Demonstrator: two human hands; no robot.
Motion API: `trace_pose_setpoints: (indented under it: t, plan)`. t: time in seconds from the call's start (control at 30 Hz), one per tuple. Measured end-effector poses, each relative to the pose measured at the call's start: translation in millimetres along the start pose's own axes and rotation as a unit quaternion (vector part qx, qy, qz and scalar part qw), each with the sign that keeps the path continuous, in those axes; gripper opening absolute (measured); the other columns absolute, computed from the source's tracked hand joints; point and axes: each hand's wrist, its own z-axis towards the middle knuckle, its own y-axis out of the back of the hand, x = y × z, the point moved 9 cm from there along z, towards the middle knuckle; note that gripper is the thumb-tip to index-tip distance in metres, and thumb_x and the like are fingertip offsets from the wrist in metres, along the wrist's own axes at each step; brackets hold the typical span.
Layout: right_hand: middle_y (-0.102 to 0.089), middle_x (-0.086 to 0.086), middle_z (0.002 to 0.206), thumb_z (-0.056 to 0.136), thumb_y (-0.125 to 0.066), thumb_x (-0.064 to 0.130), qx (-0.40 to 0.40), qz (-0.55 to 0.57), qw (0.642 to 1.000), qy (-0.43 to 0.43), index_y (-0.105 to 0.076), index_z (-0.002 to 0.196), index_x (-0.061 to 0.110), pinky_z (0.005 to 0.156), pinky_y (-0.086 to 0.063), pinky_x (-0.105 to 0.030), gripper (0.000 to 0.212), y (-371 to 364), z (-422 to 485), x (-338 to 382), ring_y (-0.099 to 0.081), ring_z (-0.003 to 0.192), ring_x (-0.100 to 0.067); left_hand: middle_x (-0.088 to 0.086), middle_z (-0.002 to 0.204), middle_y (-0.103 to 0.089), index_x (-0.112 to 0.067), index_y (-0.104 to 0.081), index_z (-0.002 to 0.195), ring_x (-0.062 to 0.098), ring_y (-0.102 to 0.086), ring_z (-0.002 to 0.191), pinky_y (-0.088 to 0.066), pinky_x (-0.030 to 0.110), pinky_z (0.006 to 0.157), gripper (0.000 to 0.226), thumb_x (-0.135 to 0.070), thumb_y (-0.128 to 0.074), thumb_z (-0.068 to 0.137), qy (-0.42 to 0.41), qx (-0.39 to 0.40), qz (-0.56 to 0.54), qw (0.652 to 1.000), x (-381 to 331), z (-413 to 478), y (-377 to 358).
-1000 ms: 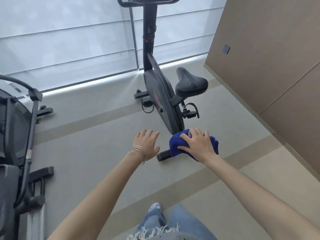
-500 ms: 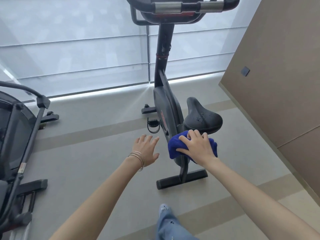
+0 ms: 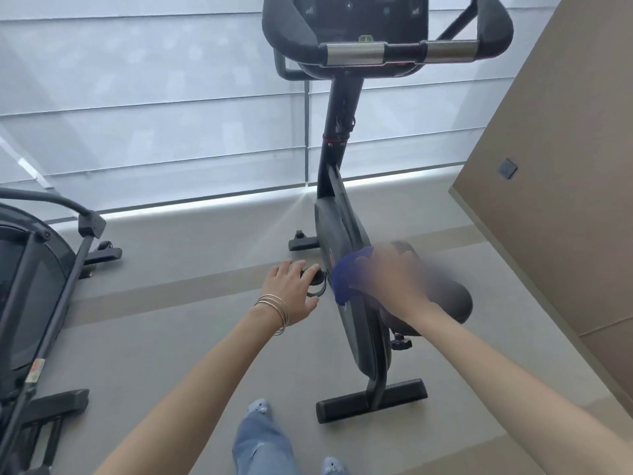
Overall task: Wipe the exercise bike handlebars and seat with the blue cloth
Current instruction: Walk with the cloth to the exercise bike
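A black exercise bike (image 3: 346,255) stands in front of me. Its handlebars (image 3: 394,51), with two silver grip sections, span the top of the view under a dark console. The black seat (image 3: 452,303) is at centre right. My right hand (image 3: 390,279), blurred by motion, holds the blue cloth (image 3: 346,279) over the front of the seat. To the left of the bike frame, my left hand (image 3: 291,289) hovers with fingers spread and bangles on the wrist, holding nothing.
Another black exercise machine (image 3: 37,296) stands at the left edge. A brown panelled wall (image 3: 565,166) rises on the right. Window blinds (image 3: 154,114) fill the back. My legs in jeans (image 3: 263,443) are at the bottom, near the bike's rear foot bar (image 3: 373,404).
I have stepped closer, so the bike looks larger and the handlebars are in full view. My right hand has carried the blue cloth up over the seat. The left hand stays open beside the frame.
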Motion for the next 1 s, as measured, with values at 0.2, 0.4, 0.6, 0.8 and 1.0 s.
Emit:
trace_pose_setpoints:
  t: [0.2, 0.4, 0.6, 0.8, 1.0]
  plan:
    - [-0.054, -0.010, 0.114, 0.091, -0.047, 0.051, -0.026, -0.018, 0.999, -0.038, -0.050, 0.117, 0.022, 0.082, -0.039, -0.040, 0.039, 17, 74, 3, -0.049, 0.103, -0.028, 0.004, 0.148, -0.031, -0.024, -0.021, 0.145, 0.029, -0.024, 0.137, -0.026, 0.041, 0.110, 0.067, -0.048, -0.045, 0.087, -0.043, -0.029, 0.011, 0.999, 48, 53, 33]
    - [-0.055, -0.013, 0.117, 0.092, -0.047, 0.048, -0.052, -0.014, 0.996, -0.075, -0.050, 0.119, 0.020, 0.084, -0.040, -0.043, 0.039, 36, 145, 25, -0.049, 0.105, -0.031, 0.006, 0.150, -0.029, -0.025, -0.020, 0.145, 0.030, -0.022, 0.138, -0.024, 0.042, 0.111, 0.066, -0.048, -0.043, 0.088, -0.087, -0.048, 0.044, 0.994, 110, 104, 71]
    - [-0.053, -0.013, 0.119, 0.093, -0.045, 0.049, -0.063, -0.017, 0.990, -0.127, -0.050, 0.121, 0.019, 0.085, -0.038, -0.041, 0.041, 47, 173, 24, -0.048, 0.108, -0.030, 0.007, 0.150, -0.029, -0.025, -0.020, 0.145, 0.032, -0.022, 0.138, -0.023, 0.044, 0.111, 0.066, -0.049, -0.042, 0.088, -0.153, -0.065, 0.061, 0.984, 126, 144, 102]
    - [-0.056, -0.015, 0.111, 0.091, -0.050, 0.046, -0.101, -0.046, 0.982, -0.150, -0.055, 0.117, 0.015, 0.079, -0.038, -0.043, 0.040, 81, 191, 3, -0.050, 0.101, -0.033, 0.005, 0.150, -0.029, -0.026, -0.019, 0.145, 0.030, -0.021, 0.139, -0.023, 0.043, 0.112, 0.067, -0.051, -0.043, 0.088, -0.206, -0.113, 0.066, 0.970, 108, 170, 139]
    - [-0.062, -0.020, 0.102, 0.086, -0.063, 0.038, -0.162, -0.047, 0.976, -0.140, -0.061, 0.108, 0.011, 0.075, -0.046, -0.047, 0.035, 117, 215, -21, -0.057, 0.091, -0.037, 0.005, 0.153, -0.025, -0.026, -0.017, 0.146, 0.030, -0.018, 0.141, -0.021, 0.043, 0.113, 0.066, -0.050, -0.041, 0.090, -0.212, -0.155, 0.074, 0.962, 102, 197, 184]
